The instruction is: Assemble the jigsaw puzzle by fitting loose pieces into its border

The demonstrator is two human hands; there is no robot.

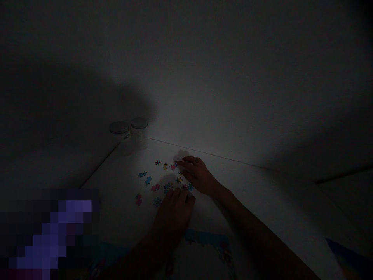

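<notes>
Loose jigsaw puzzle pieces lie scattered on a pale table, among them a pink piece [138,199], a blue piece [148,180] and a yellow piece [165,166]. My right hand [199,177] reaches over them from the right, fingers stretched out and apart, a fingertip at a small multicoloured piece [175,163]. Lower down, my left hand [175,210] rests with curled fingers beside a blue-and-yellow piece [168,188]; whatever is under its fingertips is hidden. A joined puzzle border [206,236] with a blue edge lies nearer me, partly covered by my left forearm.
Two clear jars with grey lids stand at the table's back left, a left jar [119,127] and a right jar [139,123]. A pale wall [210,97] rises behind the table. At the lower right is a blue-edged colourful item [346,251]. The light is very dim.
</notes>
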